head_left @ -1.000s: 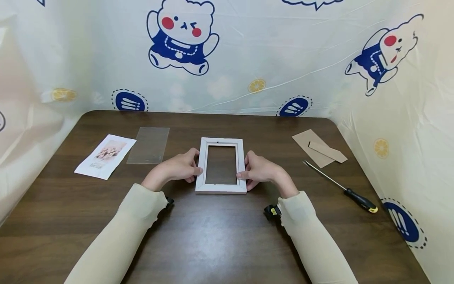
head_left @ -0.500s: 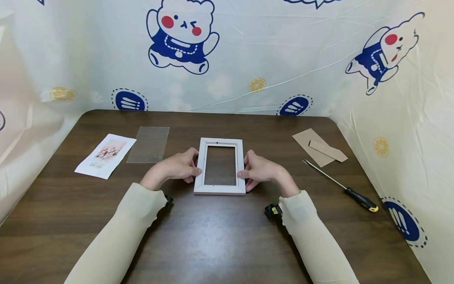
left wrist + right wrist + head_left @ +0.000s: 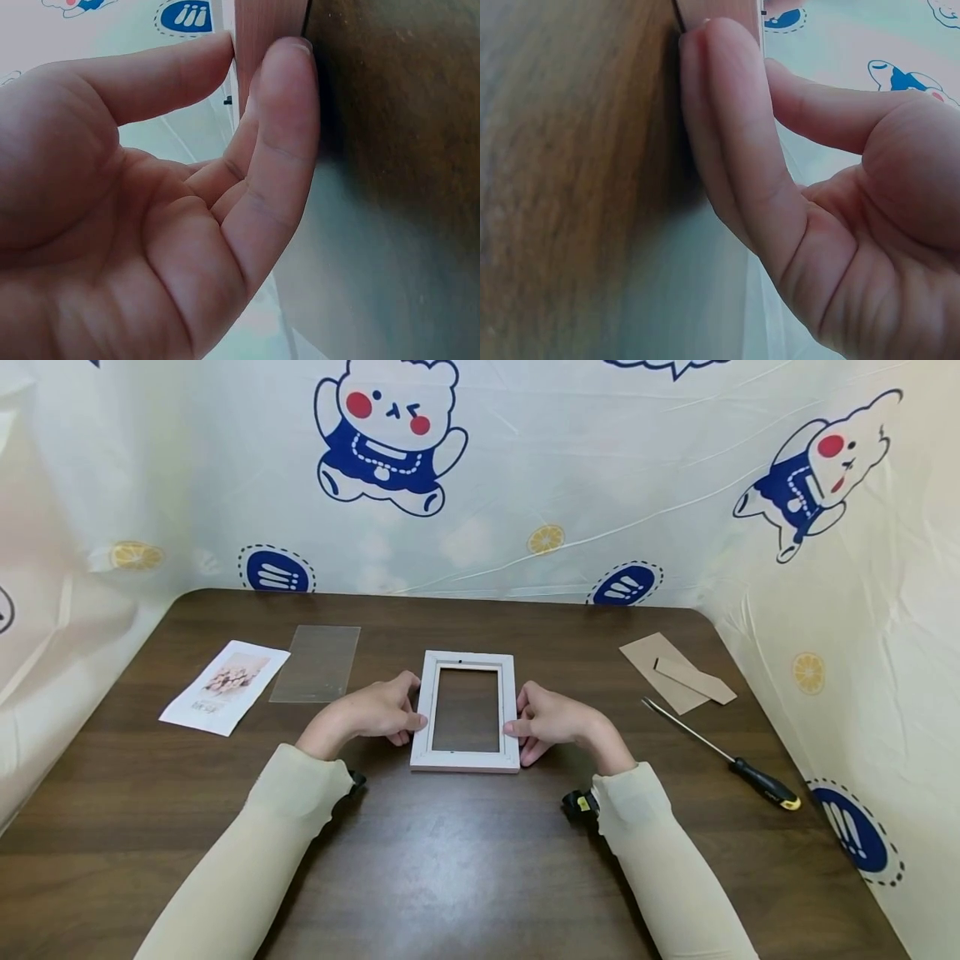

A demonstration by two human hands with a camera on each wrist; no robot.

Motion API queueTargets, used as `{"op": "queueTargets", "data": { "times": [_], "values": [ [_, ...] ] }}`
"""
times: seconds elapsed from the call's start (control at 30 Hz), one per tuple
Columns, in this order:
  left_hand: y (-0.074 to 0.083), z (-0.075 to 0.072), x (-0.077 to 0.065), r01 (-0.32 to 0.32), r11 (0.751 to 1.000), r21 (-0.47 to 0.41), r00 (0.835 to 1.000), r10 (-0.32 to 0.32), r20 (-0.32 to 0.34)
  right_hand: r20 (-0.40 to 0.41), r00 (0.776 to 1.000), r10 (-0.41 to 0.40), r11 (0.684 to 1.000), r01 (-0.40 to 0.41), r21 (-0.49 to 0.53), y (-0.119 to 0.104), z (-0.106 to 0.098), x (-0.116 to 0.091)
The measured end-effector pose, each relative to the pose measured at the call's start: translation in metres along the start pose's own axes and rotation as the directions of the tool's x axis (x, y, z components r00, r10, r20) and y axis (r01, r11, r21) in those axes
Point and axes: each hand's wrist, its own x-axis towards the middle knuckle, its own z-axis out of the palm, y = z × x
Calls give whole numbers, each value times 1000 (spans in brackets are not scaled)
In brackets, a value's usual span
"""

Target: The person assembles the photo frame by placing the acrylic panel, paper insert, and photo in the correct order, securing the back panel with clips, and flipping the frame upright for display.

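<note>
1. Head view: we see a white frame [image 3: 465,762] at the middle of the desk [image 3: 450,868], between both hands, its longer sides running away from us. Its opening shows the brown desk surface, and a stepped ledge runs round the inside. Whether it rests fully on the desk, we cannot tell.
2. Our left hand [image 3: 382,710] has its grip on the frame's left side; in the left wrist view, we see the thumb at the upper edge and fingers [image 3: 285,112] against the outer face.
3. Our right hand [image 3: 553,720] pinches the right side likewise, thumb above, fingers [image 3: 742,97] along the outer face.
4. Left of the frame, we find a clear sheet [image 3: 315,664], and beside it a white printed sheet [image 3: 225,687] with a pinkish picture.
5. On the right lie a brown board [image 3: 649,656], a brown strip [image 3: 697,681] across it, and a screwdriver [image 3: 750,774], its tip near the board.
6. Behind the desk, we face a pale curtain [image 3: 495,468] printed with cartoon bears.
</note>
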Motion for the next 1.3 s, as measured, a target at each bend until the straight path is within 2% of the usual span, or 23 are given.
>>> {"op": "queueTargets", "data": {
  "times": [0.17, 0.3, 0.4, 0.57, 0.77, 0.9, 1.07, 1.17, 1.3],
  "values": [
    [-4, -9, -1, -7, 1000, 12, 998, 8, -56, -2, 1000, 4, 1000, -4, 7, 1, 1, 0],
    [-10, -22, -6, 5, 1000, 26, 985, -1, -171, -1, 1000, 3, 1000, -3, 9, 0, 0, -1],
    [-17, -34, -10, 62, 997, 50, 962, -46, -270, 0, 1000, 1, 1000, -1, 6, -1, -1, -1],
    [-36, -52, -18, 186, 978, 97, 910, -135, -392, -3, 1000, 9, 1000, -9, 4, 0, -2, -1],
    [-54, -60, -24, 308, 939, 152, 857, -204, -474, 2, 1000, 7, 1000, -7, 14, 3, -2, 1],
    [-58, -56, -25, 358, 915, 187, 833, -222, -508, -2, 1000, 7, 1000, -7, 8, 4, -2, 0],
    [-58, -50, -23, 408, 889, 207, 823, -261, -504, -5, 1000, 8, 1000, -8, 4, 3, -1, -1],
    [-58, -48, -22, 425, 880, 213, 829, -284, -481, -7, 1000, 6, 1000, -6, 11, 3, -1, 0],
    [-57, -46, -20, 425, 872, 241, 839, -281, -466, -8, 1000, 8, 1000, -8, 11, 3, 0, 0]
  ]
}}
